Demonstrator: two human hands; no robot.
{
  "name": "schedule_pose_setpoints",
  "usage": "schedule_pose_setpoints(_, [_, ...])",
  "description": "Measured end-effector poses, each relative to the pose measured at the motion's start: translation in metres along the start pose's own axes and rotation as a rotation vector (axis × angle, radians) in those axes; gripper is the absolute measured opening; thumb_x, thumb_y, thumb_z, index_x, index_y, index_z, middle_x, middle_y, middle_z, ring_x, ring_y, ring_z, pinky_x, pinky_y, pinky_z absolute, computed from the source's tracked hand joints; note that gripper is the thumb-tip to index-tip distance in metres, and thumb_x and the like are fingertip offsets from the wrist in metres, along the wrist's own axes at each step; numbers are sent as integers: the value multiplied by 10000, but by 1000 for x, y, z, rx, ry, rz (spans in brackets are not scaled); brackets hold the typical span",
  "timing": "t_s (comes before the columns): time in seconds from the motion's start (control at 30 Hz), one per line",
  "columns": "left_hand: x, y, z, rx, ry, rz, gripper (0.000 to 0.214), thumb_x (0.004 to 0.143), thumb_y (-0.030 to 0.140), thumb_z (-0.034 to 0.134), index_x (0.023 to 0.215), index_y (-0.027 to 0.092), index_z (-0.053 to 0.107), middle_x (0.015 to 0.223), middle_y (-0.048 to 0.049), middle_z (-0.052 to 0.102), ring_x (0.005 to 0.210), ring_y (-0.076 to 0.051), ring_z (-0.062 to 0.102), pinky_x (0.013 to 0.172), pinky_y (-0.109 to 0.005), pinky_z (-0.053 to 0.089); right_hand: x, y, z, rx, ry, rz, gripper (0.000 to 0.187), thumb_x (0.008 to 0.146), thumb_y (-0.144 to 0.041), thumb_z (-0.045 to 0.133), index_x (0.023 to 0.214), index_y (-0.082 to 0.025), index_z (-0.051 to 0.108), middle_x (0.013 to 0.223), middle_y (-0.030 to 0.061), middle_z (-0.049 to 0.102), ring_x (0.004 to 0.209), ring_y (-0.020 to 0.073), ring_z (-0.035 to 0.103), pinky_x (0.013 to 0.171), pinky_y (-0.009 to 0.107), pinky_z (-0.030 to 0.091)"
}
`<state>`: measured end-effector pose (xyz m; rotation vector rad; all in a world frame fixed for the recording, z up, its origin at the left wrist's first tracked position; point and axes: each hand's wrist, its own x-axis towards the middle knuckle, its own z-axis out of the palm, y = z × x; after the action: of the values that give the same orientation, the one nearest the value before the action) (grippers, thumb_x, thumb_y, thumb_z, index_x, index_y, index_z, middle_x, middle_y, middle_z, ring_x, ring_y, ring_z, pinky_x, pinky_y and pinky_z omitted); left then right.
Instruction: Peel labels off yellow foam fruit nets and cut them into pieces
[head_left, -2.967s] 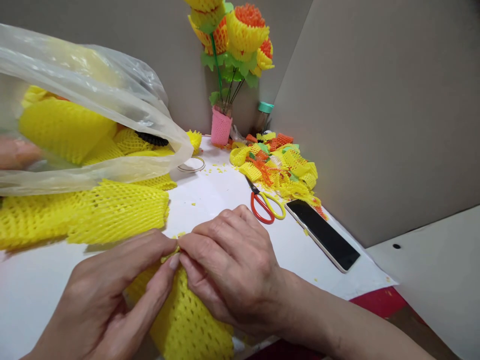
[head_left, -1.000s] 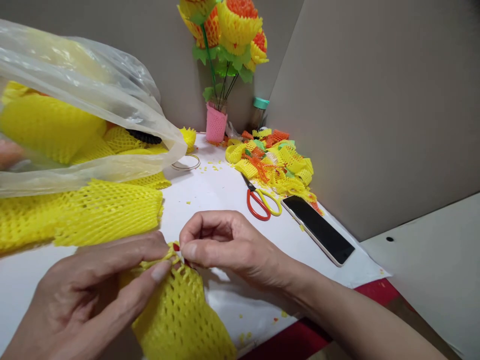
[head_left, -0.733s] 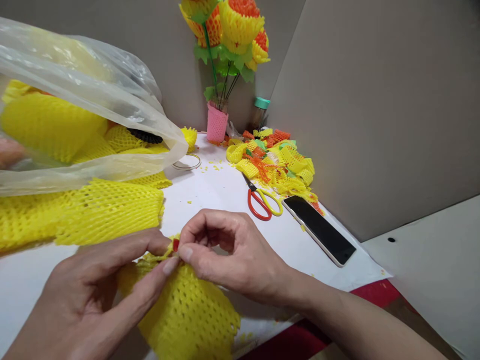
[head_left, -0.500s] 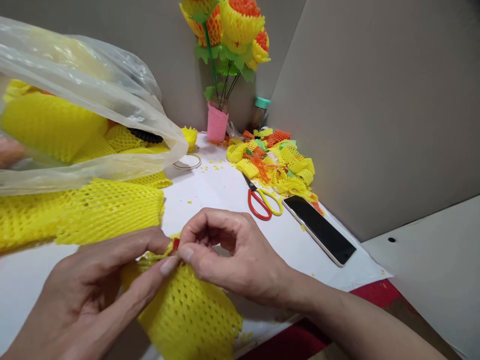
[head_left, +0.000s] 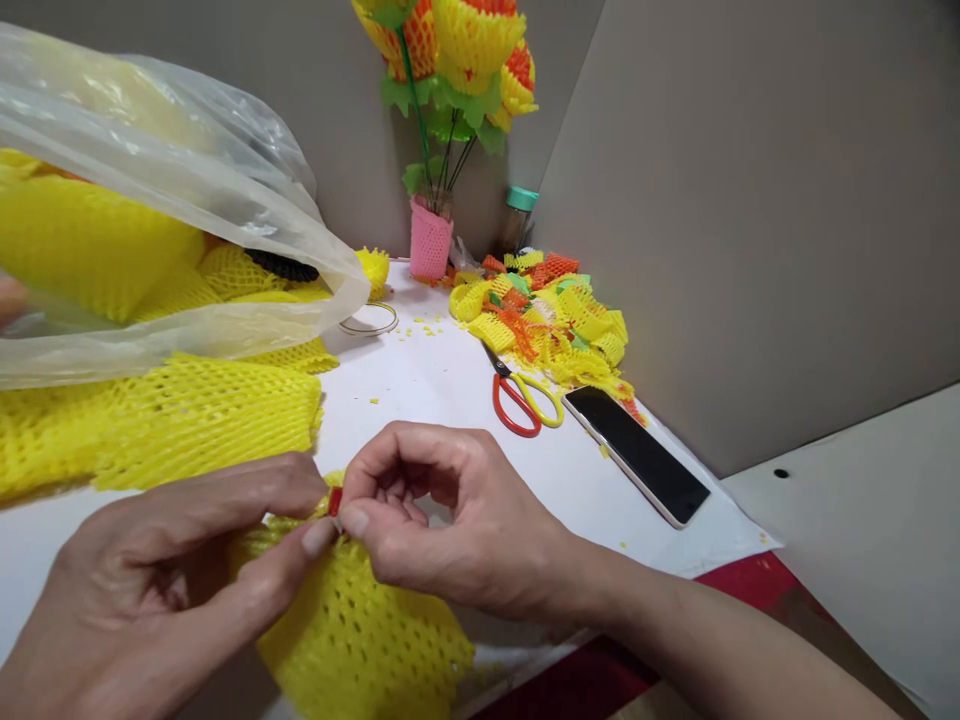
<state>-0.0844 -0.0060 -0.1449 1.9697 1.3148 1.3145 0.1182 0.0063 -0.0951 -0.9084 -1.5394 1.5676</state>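
Observation:
A yellow foam net sleeve lies at the near edge of the white table. My left hand pinches its gathered top between thumb and forefinger. My right hand is closed in a pinch right against it, thumb and forefinger meeting the left fingertips. A small red piece shows between the two pinches, at the sleeve's top edge.
A clear plastic bag of yellow foam nets fills the left. Red and yellow scissors and a black phone lie right of centre, beside a heap of foam scraps. A pink vase of foam flowers stands at the back.
Both hands have shifted slightly left and nearer while keeping their pinch on the sleeve's top. The red piece came into view between the fingertips; three seconds ago it was hidden.

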Motion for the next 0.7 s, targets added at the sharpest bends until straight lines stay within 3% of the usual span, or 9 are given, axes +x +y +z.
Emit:
schedule_pose_setpoints(0.13, [11, 13, 8, 78, 13, 25, 222, 674, 390, 797, 891, 361, 835, 752, -7, 829, 777, -300, 786, 605, -360, 686, 2, 2, -6, 241, -96, 79, 187, 696, -67, 747, 776, -162, 608, 695, -60, 551, 597, 54, 442, 575, 180, 378])
schedule_pose_setpoints(0.33, [25, 25, 16, 86, 13, 56, 354, 609, 451, 825, 954, 375, 833, 751, -16, 821, 821, -328, 775, 584, -389, 675, 5, 2, -11, 408, -167, 141, 199, 697, -90, 829, 766, -132, 647, 708, -41, 598, 630, 52, 497, 604, 162, 382])
schedule_pose_setpoints(0.53, [12, 10, 4, -30, -53, -11, 100, 742, 364, 754, 805, 394, 826, 753, 29, 820, 692, -242, 778, 549, -308, 667, 6, 6, -13, 474, -193, 149, 204, 702, -139, 838, 769, -134, 646, 664, -51, 570, 586, 50, 459, 581, 177, 350])
schedule_pose_setpoints(0.7, [9, 7, -2, -153, -173, -14, 182, 823, 272, 699, 832, 416, 810, 762, 84, 815, 644, -171, 771, 560, -218, 646, 4, 0, -15, 416, -196, 96, 215, 738, -180, 830, 786, -145, 623, 691, -42, 574, 592, 59, 464, 582, 187, 363])
